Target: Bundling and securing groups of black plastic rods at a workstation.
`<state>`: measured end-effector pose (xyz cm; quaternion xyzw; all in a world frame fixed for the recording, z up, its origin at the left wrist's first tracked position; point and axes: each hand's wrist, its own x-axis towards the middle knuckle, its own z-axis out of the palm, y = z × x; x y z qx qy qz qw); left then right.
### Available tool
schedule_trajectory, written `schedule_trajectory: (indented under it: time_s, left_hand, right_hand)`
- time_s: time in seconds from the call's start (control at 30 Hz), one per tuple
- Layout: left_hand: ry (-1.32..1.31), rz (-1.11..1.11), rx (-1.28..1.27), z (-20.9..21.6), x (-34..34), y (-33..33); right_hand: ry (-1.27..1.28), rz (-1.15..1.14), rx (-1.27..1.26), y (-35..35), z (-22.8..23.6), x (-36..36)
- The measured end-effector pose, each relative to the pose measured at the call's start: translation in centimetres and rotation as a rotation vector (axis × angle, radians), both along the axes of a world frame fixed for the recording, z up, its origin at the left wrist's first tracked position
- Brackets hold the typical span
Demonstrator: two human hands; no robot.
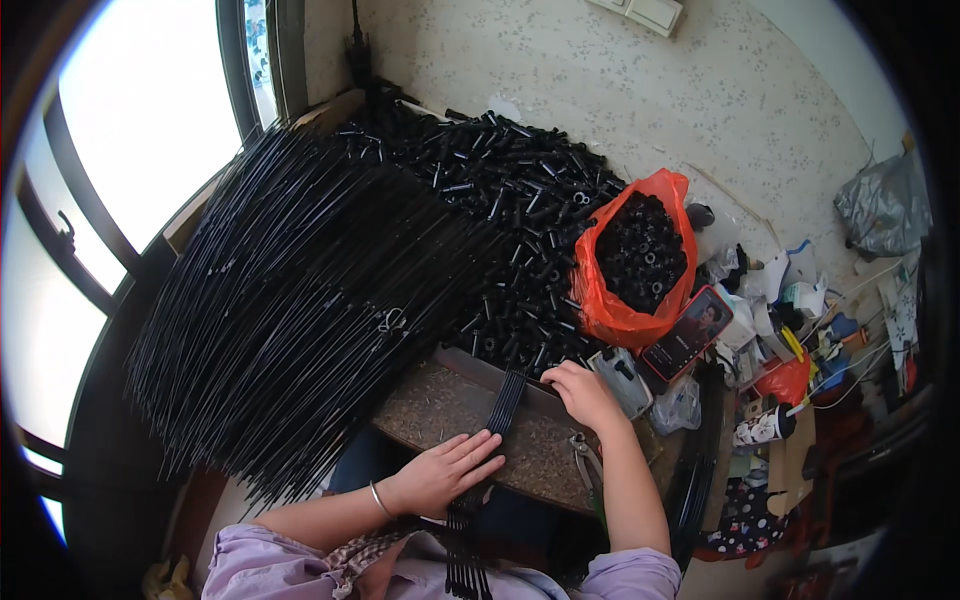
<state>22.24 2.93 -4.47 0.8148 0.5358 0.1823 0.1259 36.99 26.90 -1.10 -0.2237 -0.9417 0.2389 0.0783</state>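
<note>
My left hand (pixel 450 473) lies with its fingers stretched out across a flat row of thin black rods (pixel 509 402) on a speckled brown board (pixel 428 398). The rods run from a low dark ledge (pixel 475 369) at the far side back toward my body, side by side. To the right of them, at the ledge, my right hand (pixel 585 392) has its fingers curled together; what they hold, if anything, is hidden. Beyond the ledge spreads a heap of short black tube-like parts (pixel 530 210). A pair of pliers (pixel 584 459) rests on the board beside my right forearm.
A big sheaf of long black rods (pixel 290 290) fans out on the left. At the right stand a red plastic bag (pixel 617 325) of small black parts, a phone (pixel 688 333), a clear plastic bag (pixel 677 405) and a patterned cup with a straw (pixel 764 427). Clutter lies further right.
</note>
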Motion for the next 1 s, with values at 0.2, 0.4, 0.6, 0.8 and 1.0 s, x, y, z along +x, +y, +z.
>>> schedule_trajectory:
  time_s: [0.2, 0.4, 0.6, 0.8, 1.0]
  left_hand:
    - [0.013, -0.003, -0.003, 0.0, 0.0, 0.0]
    - [0.048, -0.005, -0.035, 0.7, 0.0, 0.0]
    - [0.063, -0.010, -0.007, 0.3, 0.2, 0.0]
    - [0.102, -0.131, -0.011, 0.5, 1.3, 0.2]
    - [0.113, -0.093, -0.034, 0.7, 1.3, -0.6]
  right_hand:
    - [-0.050, -0.045, 0.083, -0.8, 0.7, 0.0]
    - [0.030, -0.016, -0.038, -0.7, -0.5, -0.8]
    - [0.144, -0.162, -0.009, -2.0, -1.7, -2.2]
    - [0.189, -0.543, 0.326, 0.9, 0.6, 5.5]
    - [0.068, -0.490, 0.350, 2.0, -1.6, 8.9]
